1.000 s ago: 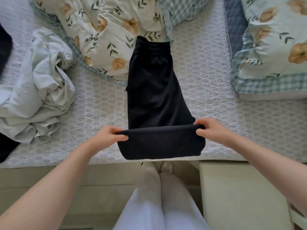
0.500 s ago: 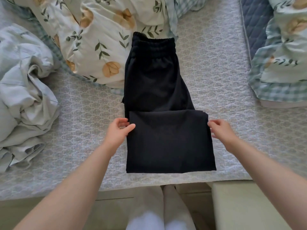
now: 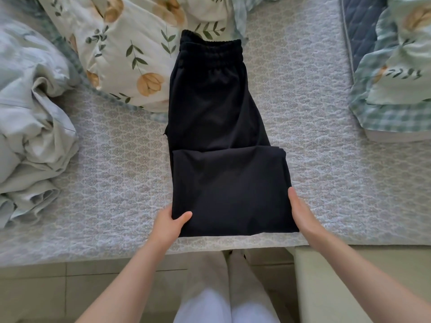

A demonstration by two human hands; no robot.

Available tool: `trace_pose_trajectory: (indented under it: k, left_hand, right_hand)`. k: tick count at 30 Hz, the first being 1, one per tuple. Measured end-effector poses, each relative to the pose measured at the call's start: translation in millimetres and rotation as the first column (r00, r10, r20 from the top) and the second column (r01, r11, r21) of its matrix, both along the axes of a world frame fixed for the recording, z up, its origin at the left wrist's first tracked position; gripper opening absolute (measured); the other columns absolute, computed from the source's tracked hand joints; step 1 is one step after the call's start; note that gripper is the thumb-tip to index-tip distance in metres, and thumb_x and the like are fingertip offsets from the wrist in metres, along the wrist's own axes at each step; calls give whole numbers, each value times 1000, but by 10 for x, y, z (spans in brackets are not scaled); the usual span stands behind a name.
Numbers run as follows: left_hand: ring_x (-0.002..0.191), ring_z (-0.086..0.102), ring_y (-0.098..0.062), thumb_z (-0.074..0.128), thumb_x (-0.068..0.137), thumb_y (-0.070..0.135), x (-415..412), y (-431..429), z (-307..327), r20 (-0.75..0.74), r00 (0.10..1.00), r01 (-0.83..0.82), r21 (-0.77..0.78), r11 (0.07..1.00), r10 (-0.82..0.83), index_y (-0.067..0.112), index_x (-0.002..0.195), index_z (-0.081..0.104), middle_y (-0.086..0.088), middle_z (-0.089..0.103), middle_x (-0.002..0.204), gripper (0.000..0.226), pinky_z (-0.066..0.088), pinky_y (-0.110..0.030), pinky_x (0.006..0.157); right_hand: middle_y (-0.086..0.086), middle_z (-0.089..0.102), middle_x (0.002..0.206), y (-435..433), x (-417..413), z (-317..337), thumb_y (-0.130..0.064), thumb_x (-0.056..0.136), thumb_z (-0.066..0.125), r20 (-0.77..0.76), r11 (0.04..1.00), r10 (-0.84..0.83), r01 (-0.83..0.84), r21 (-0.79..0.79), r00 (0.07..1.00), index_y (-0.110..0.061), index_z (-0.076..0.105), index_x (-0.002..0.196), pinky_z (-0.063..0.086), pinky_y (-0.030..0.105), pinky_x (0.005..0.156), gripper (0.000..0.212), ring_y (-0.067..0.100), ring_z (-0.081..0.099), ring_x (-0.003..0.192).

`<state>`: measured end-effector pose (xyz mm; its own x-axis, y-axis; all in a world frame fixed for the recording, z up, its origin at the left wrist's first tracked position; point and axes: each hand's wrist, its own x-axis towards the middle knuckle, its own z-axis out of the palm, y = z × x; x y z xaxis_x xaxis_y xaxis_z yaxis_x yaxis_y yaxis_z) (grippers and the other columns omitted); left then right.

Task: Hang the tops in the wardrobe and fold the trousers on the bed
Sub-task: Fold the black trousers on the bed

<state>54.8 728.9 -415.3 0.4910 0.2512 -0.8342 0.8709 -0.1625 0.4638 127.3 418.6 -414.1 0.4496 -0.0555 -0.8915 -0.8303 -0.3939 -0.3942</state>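
The black trousers (image 3: 224, 183) are folded once; more folding is judged outstanding. They are pinched by the left hand (image 3: 168, 227); the right hand (image 3: 303, 215) is laid alongside, its hold unclear.

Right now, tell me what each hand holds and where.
Left hand grips the trousers at their near left corner, thumb on top. Right hand lies against the near right edge; whether it grips cannot be told.

My one camera rides on my head, looking steeply down and forward at the bed (image 3: 303, 113) from close above it.
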Motion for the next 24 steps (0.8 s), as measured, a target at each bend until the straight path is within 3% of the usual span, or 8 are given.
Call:
trace_pose_trajectory:
  k: [3, 5, 8, 11, 13, 18, 21, 24]
  left_hand:
    - [101, 66, -9, 62, 96, 17, -86, -24, 42, 31, 998, -55, -27, 998, 56, 21, 119, 64, 9, 70, 109, 23, 51, -19, 79]
    - [97, 67, -9, 65, 94, 19, -134, -33, 21, 54, 991, -120, 16, 993, 119, 22, 107, 67, 9, 72, 102, 14, 53, -24, 80]
    - [93, 69, -15, 68, 91, 22, -139, -52, -10, 63, 987, -149, 73, 986, 145, 20, 96, 70, 4, 73, 96, 5, 54, -28, 79]
    - [97, 67, -14, 67, 91, 29, -147, -66, -16, 47, 991, -130, 72, 989, 127, 22, 103, 68, 4, 70, 105, 14, 53, -35, 87]
    - [97, 65, -9, 64, 94, 27, -171, -71, 39, 39, 993, -115, 38, 993, 114, 21, 112, 64, 7, 68, 107, 19, 51, -25, 79]
    - [95, 64, -3, 61, 96, 22, -252, -76, 280, 49, 993, -108, -12, 994, 109, 20, 119, 61, 10, 68, 107, 23, 46, -15, 70]
    - [99, 66, -13, 66, 92, 26, -414, -105, 495, 18, 990, -138, -4, 990, 138, 18, 116, 55, 4, 68, 109, 27, 50, -25, 73]
    - [98, 68, -18, 72, 88, 25, -667, -150, 750, -13, 987, -163, -18, 987, 162, 25, 125, 41, -1, 68, 110, 48, 53, -32, 77]
  right_hand:
    - [-10, 61, 118, -49, -14, 28, -58, 94, 45, -14, 998, 49, -48, 47, 999, -19, 53, 130, 43, 25, 87, 53, 9, 59, 105]
    - [-13, 64, 112, -79, -47, 17, -55, 92, 53, -21, 994, 88, -86, 70, 996, -20, 54, 124, 46, 21, 78, 47, 4, 61, 99]
    - [-8, 62, 120, -134, -103, -41, -59, 83, 64, -24, 995, 88, -87, 53, 996, -20, 49, 128, 51, 31, 90, 61, 10, 62, 107]
    - [-4, 60, 125, -136, -146, -52, -36, 92, 64, 21, 993, 111, -111, 35, 994, -19, 45, 134, 49, 30, 90, 49, 13, 60, 110]
    - [-3, 60, 124, -114, -173, -9, -25, 96, 58, 68, 992, 127, -127, 2, 990, -18, 45, 135, 47, 28, 87, 42, 14, 60, 109]
    - [-1, 62, 118, -154, -296, 189, -20, 97, 56, 101, 991, 133, -133, -5, 986, -16, 49, 128, 50, 25, 79, 32, 12, 62, 103]
    - [2, 65, 114, -212, -436, 429, -21, 95, 59, 82, 993, 116, -116, -7, 990, -18, 47, 123, 51, 26, 76, 30, 14, 65, 99]
    - [5, 68, 107, -313, -609, 773, -18, 93, 62, 43, 995, 96, -97, 19, 994, -28, 35, 126, 50, 25, 71, 44, 15, 68, 92]
